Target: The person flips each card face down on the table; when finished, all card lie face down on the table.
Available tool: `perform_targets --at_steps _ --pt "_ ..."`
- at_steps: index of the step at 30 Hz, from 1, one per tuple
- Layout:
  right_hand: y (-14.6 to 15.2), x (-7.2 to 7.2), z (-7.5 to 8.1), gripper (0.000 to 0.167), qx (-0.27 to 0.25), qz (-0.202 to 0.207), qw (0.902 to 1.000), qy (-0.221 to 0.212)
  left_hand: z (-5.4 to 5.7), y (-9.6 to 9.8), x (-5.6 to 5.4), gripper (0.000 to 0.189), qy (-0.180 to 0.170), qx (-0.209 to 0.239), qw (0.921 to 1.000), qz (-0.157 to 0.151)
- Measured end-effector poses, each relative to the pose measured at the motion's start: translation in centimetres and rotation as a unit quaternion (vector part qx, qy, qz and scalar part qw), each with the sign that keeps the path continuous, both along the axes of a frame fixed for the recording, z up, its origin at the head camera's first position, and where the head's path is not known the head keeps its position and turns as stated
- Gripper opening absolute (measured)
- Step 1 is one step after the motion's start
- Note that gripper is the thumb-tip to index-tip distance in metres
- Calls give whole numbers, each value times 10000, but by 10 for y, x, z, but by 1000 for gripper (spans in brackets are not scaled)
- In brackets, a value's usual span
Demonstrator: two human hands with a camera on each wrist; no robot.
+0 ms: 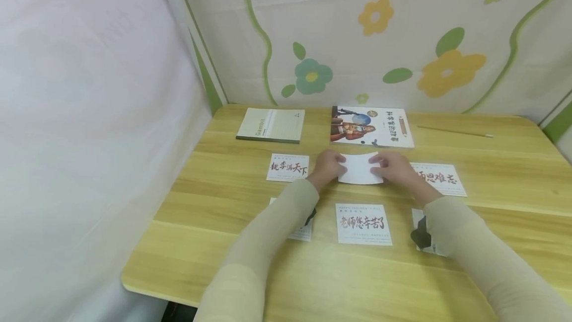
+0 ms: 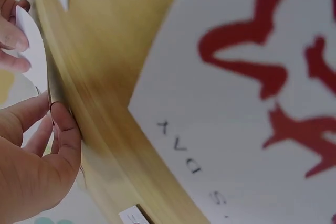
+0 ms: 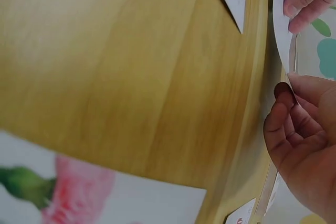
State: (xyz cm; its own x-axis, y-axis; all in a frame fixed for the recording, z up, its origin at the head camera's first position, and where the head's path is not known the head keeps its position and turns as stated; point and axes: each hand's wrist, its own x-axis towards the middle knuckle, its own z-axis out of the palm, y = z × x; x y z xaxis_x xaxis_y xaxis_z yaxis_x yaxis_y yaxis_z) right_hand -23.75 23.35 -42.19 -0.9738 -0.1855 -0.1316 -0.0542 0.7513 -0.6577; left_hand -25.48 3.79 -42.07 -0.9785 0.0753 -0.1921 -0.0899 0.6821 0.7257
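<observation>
Between both hands is a small white card (image 1: 360,169), its near side blank and its surface slightly bowed. The left hand (image 1: 328,167) pinches its left edge with thumb and fingers; the right hand (image 1: 393,170) pinches the opposite edge. In the left wrist view the left hand (image 2: 44,166) has its thumb and curled fingers on the card (image 2: 34,51). The right wrist view shows the right hand (image 3: 310,135) gripping the other end likewise. Below the held card lies a card with red lettering (image 1: 363,223). Another lettered card (image 1: 288,167) lies beside the left hand.
A lettered card (image 1: 440,179) lies partly behind the right forearm. Two more cards are partly covered by the sleeves (image 1: 268,242). At the back of the wooden table (image 1: 178,242) lie a notebook (image 1: 271,124), an illustrated book (image 1: 372,127) and a thin stick (image 1: 456,131). A flowered curtain hangs behind.
</observation>
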Motion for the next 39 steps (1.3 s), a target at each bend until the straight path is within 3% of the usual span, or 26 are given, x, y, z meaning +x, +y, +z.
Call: perform_targets --at_steps 13,29,33,36,39 --pt "0 -2 -4 35 108 -24 9998 -152 6 5 4 24 -14 -542 9985 -87" --pt "-4 0 -4 33 258 16 9996 -65 4 -2 4 21 -65 -531 9986 -43" --pt "-7 2 -4 28 319 -194 9990 233 2 -4 1 25 -23 -472 9986 -246" --pt "-14 2 0 26 183 -398 9967 681 4 -10 -3 29 -50 -85 9991 -405" --pt "-26 -2 3 25 -9 -302 9951 942 11 -26 -7 30 8 261 9986 -462"
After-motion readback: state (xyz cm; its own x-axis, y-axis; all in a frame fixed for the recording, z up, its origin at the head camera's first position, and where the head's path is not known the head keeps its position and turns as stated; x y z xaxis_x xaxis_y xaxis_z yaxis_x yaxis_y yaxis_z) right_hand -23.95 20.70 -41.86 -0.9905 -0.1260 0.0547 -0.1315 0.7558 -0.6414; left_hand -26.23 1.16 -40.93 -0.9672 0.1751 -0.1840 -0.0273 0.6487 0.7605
